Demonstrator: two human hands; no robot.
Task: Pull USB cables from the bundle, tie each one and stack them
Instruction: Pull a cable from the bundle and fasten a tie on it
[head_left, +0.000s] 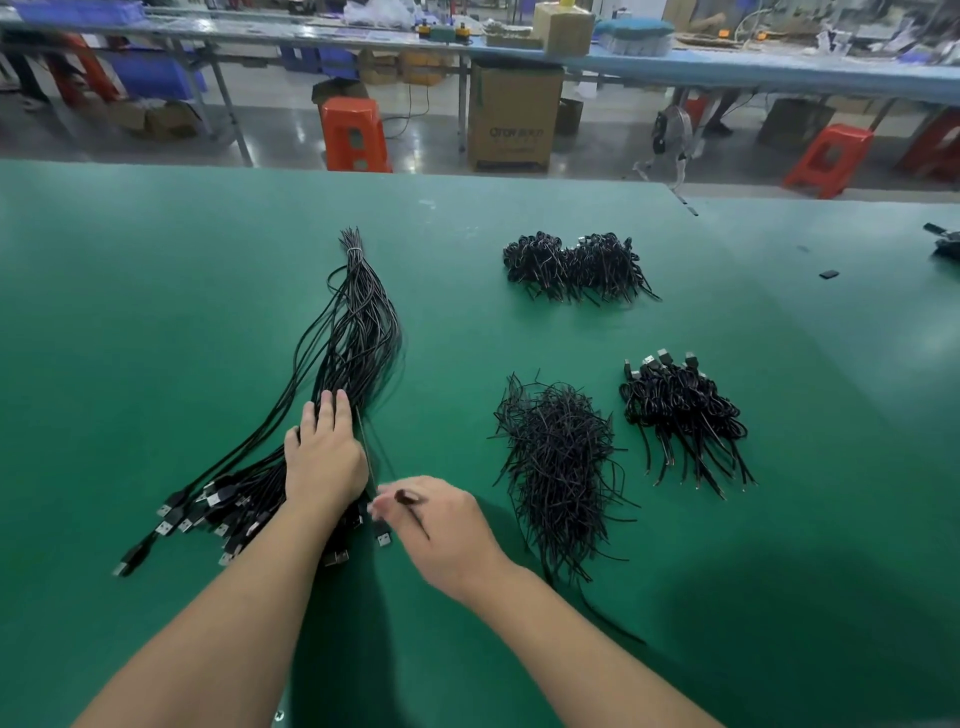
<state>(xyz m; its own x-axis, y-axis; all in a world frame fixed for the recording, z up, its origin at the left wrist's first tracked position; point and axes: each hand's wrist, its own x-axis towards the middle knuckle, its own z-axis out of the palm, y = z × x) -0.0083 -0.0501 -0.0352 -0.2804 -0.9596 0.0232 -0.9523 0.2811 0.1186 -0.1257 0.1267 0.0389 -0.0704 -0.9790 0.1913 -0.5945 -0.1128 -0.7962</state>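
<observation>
Head view, green table (156, 291), one cable bundle (358, 332) pressed flat under left hand (324, 457), one cable (370, 467) pinched by right hand (447, 525), two tied stacks (576, 267) (683, 410), one tie pile (561, 457), carton lettering (516, 133) unreadable.

The desk (156, 312) is plain green. On it the bundle of USB cables (353, 332) is black with silver plug ends, bound near the top by a pale tie (354, 251). The piles of tied cables (576, 267) are black too, as is the heap of twist ties (561, 467). Beyond stand orange-red stools (355, 134), a brown cardboard box (511, 117) and blue bins (156, 73).
</observation>
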